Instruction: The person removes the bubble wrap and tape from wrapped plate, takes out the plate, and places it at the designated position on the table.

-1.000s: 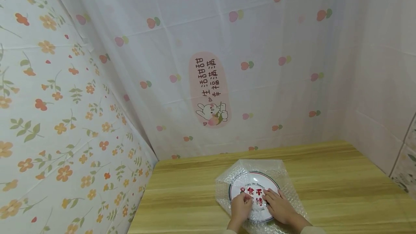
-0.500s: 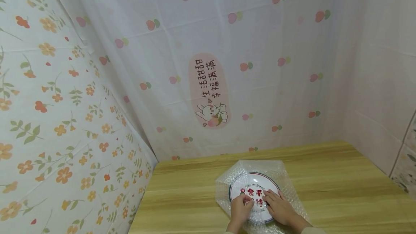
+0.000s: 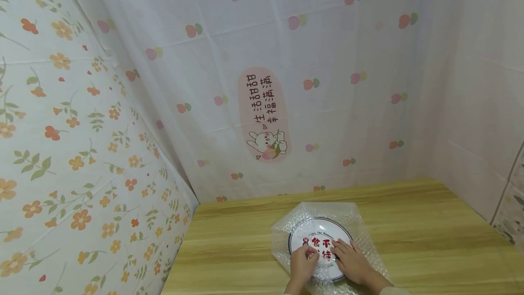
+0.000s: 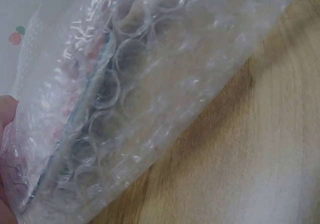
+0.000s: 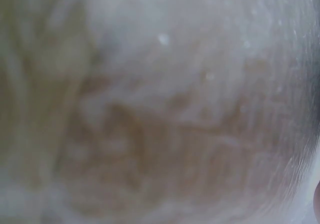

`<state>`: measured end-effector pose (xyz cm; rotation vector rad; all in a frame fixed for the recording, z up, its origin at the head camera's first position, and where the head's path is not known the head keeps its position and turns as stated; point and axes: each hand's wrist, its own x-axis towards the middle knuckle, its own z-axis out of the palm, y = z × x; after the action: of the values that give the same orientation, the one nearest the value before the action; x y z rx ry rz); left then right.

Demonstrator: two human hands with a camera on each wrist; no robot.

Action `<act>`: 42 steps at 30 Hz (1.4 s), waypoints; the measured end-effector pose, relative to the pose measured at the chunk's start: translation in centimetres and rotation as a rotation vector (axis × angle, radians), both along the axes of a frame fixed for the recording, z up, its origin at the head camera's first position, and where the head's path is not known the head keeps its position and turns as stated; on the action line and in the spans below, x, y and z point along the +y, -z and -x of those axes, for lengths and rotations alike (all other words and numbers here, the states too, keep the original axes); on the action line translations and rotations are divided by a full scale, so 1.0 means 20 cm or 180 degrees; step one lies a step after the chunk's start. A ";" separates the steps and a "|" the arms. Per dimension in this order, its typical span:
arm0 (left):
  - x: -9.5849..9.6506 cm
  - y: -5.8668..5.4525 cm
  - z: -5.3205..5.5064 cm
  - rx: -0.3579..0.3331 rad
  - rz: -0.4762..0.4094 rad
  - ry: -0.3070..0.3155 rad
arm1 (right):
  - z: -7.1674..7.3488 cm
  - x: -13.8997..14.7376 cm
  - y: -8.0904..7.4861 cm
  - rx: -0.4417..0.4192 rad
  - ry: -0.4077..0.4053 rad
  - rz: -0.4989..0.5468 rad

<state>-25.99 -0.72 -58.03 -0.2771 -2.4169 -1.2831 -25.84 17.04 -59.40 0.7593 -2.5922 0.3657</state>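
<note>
A round white plate (image 3: 321, 229) with a dark rim line and red characters lies on the table in clear bubble wrap (image 3: 366, 222). Over the plate's lower left, my left hand (image 3: 302, 264) has its thumb and fingertips together, pinching a bit of the wrap. In the left wrist view, fingertips (image 4: 7, 112) show at the left border against the bubble wrap (image 4: 150, 109), with the plate's edge inside. My right hand (image 3: 353, 261) rests on the plate's right side, fingers extended. The right wrist view is a close blur of the film (image 5: 200, 59).
The wood-grain table (image 3: 229, 240) extends to both sides of the wrap. A printed curtain (image 3: 348, 117) hangs along the back, a floral sheet (image 3: 82, 149) stands on the left, and a pale sheet (image 3: 471, 126) borders the right.
Over the last second, my left fingers shift very slightly at the plate's middle. The right hand, the plate and the bubble wrap stay in place.
</note>
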 end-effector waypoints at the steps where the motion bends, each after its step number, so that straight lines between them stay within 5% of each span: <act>1: 0.00 0.00 0.00 0.0023 -0.0009 -0.0003 | 0.00 0.00 0.00 0.0015 0.0003 -0.0007; 19: -0.01 0.01 -0.02 0.0106 -0.0156 -0.0011 | 0.00 0.00 0.00 -0.0194 0.0060 -0.0027; 33: -0.01 -0.02 -0.03 -0.0171 -0.0306 -0.0049 | 0.00 0.00 -0.01 -0.0342 0.0071 -0.0037; 42: -0.01 -0.02 -0.04 -0.0133 -0.0375 -0.0033 | 0.00 0.00 0.00 -0.0395 0.0090 -0.0027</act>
<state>-25.29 -0.95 -57.64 -0.2062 -2.3625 -1.4336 -25.89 16.98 -59.36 0.7231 -2.7189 0.4056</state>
